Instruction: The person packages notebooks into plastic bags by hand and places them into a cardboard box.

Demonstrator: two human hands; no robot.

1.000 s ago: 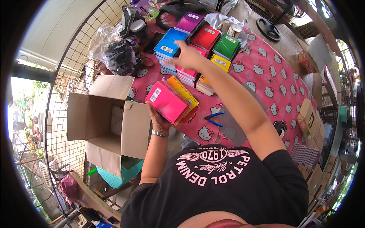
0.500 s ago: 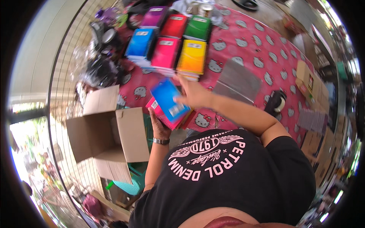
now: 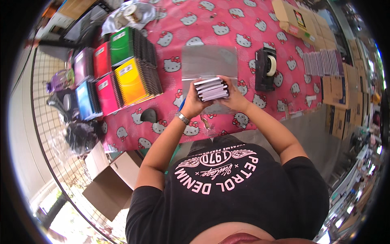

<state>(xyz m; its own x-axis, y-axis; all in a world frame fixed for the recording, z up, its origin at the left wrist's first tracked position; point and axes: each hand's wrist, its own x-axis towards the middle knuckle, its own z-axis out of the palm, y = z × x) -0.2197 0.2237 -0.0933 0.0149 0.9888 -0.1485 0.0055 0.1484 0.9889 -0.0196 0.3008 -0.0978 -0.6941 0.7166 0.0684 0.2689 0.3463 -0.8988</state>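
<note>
A small stack of spiral notebooks (image 3: 212,89) is held on edge between my two hands, its page edges facing up. My left hand (image 3: 196,102) is closed round the left side, where a bit of blue cover shows. On the right side my right hand (image 3: 235,97) grips the same stack. Beneath the stack a clear plastic bag (image 3: 209,61) lies flat on the table. To the left stand piles of spiral notebooks with yellow (image 3: 131,81), pink (image 3: 107,94), blue (image 3: 86,99), green (image 3: 122,45), red (image 3: 101,59) and purple (image 3: 83,65) covers.
The table has a pink patterned cloth (image 3: 189,20). Right of the bag stands a black tape dispenser (image 3: 265,73). Farther right are a bundle of thin stacked items (image 3: 323,63) and cardboard boxes (image 3: 345,87). An open carton (image 3: 107,193) sits low at the left, below a black plastic bag (image 3: 81,136).
My view has swung right. The notebooks have moved from beside the open carton to above the clear bag. My right hand, which held a blue notebook, now grips the stack with my left.
</note>
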